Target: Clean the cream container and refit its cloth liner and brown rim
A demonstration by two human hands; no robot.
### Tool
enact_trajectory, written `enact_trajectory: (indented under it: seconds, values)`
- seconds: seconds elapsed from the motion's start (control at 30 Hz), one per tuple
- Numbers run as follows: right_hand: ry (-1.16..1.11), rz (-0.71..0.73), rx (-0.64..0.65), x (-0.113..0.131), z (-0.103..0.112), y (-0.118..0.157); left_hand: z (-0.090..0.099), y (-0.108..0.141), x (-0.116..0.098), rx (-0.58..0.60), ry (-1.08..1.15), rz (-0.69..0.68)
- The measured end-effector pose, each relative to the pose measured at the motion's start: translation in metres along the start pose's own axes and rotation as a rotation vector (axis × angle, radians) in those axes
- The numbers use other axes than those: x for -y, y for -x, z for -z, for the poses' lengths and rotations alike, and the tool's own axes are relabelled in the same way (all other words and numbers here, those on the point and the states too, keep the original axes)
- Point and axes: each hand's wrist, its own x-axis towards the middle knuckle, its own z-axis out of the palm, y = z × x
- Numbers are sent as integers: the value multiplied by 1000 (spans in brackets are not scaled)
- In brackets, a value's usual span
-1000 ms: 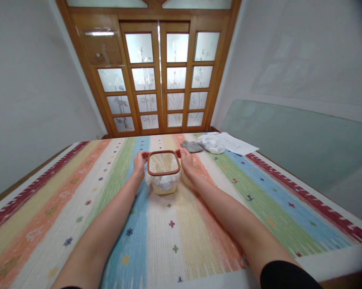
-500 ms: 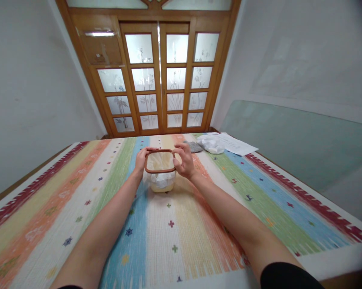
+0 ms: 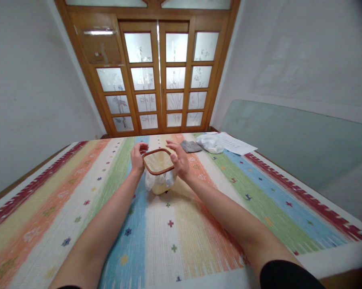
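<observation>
Brown-rimmed, bag-lined bin (image 3: 159,173) stood between the right hand (image 3: 181,161), loosely spread, gripping nothing, and curled left hand (image 3: 137,158), hold unclear.

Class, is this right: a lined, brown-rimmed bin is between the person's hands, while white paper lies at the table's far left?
Wrong side: the white paper lies at the far right of the table, as the head view shows. The lined, brown-rimmed bin is between the left hand and the right hand.
</observation>
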Motion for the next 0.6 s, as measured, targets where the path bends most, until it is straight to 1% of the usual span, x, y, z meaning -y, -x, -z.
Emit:
enact_trajectory:
  seconds: [0.03, 0.1, 0.17, 0.23, 0.27, 0.33, 0.47, 0.53, 0.6]
  values:
    - [-26, -27, 7, 1, -7, 4, -4, 3, 1, -6, 28, 7]
    - [-61, -91, -28, -3, -18, 11, -10, 9, 2, 1, 90, 19]
    - [-80, -140, -96, -9, -24, 16, -14, 13, 4, 61, 162, 52]
    - [-85, -156, -145, -15, -26, 19, -16, 17, 4, 120, 190, 69]
    - [-78, -151, -155, -16, -25, 19, -15, 19, 3, 140, 185, 74]
    - [-29, -112, -133, -18, -21, 20, -13, 21, 0, 194, 144, 91]
    - [141, -36, -44, -18, -10, 19, -5, 19, -13, 428, 49, 144]
    - [182, -39, -35, -21, -6, 17, 2, 14, -20, 503, -17, 128]
    - [195, -43, -34, -24, -3, 15, 9, 8, -27, 553, -109, 98]
